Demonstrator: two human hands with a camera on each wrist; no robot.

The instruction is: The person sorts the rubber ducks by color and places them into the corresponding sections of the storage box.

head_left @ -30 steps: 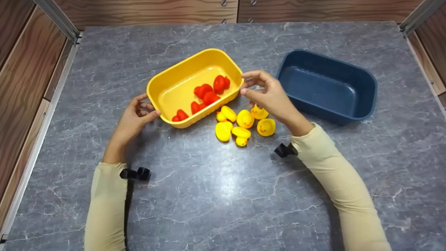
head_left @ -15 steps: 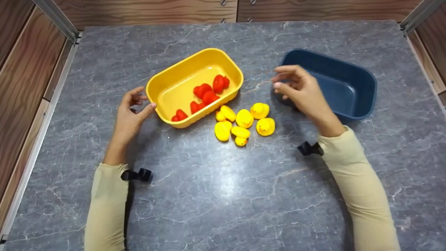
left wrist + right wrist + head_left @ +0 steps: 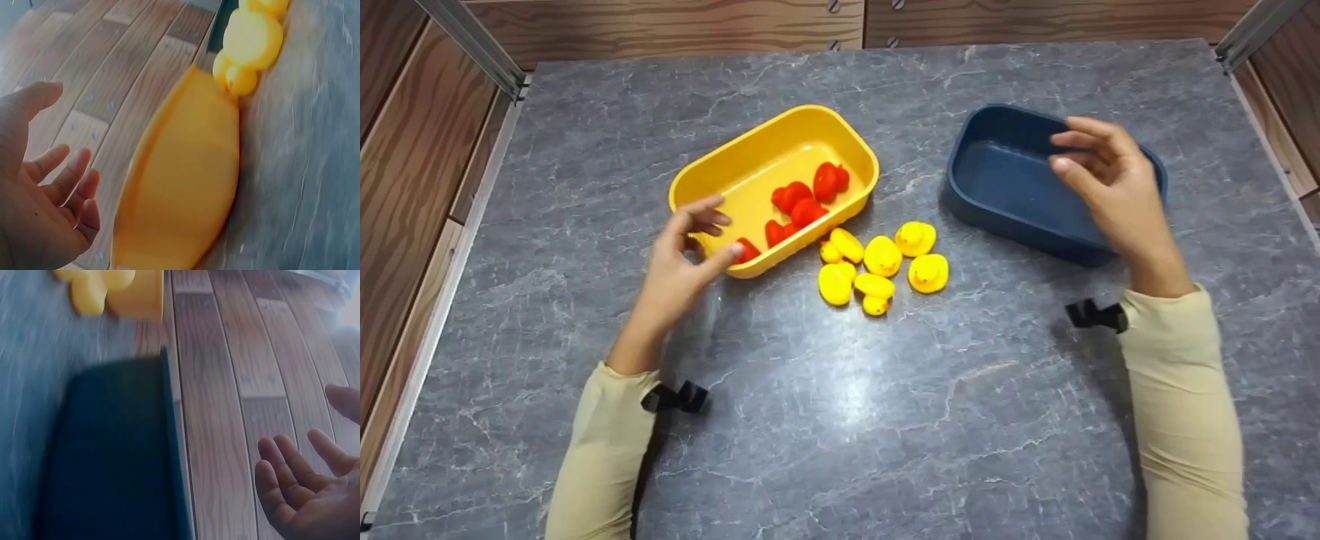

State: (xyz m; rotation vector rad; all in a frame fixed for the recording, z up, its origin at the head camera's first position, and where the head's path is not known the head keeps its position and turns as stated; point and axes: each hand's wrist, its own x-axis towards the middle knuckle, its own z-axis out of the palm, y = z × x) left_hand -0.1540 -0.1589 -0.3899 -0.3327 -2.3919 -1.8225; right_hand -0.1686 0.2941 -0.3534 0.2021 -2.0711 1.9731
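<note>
A yellow bin (image 3: 750, 142) stands left of centre in the head view, with several red rubber ducks (image 3: 792, 198) lying in it. My left hand (image 3: 682, 262) is over the bin's near left corner, fingers loosely bent and holding nothing. In the left wrist view that hand (image 3: 45, 174) is apart from the yellow wall (image 3: 180, 174). On the right, my right hand (image 3: 1117, 187) hovers over the right part of a dark blue bin (image 3: 1005, 172), its fingers relaxed around nothing. The right wrist view shows the hand (image 3: 309, 478) above the blue rim (image 3: 174, 455).
Several yellow rubber ducks (image 3: 883, 256) lie grouped on the grey marbled table (image 3: 825, 420) between the two bins, close to the yellow bin's near side. Wood-patterned panels (image 3: 675, 30) border the table at the back and sides.
My right hand has left the yellow bin's right end and moved right, over the blue bin. My left hand has let go of the left end and shifted right, over the near corner.
</note>
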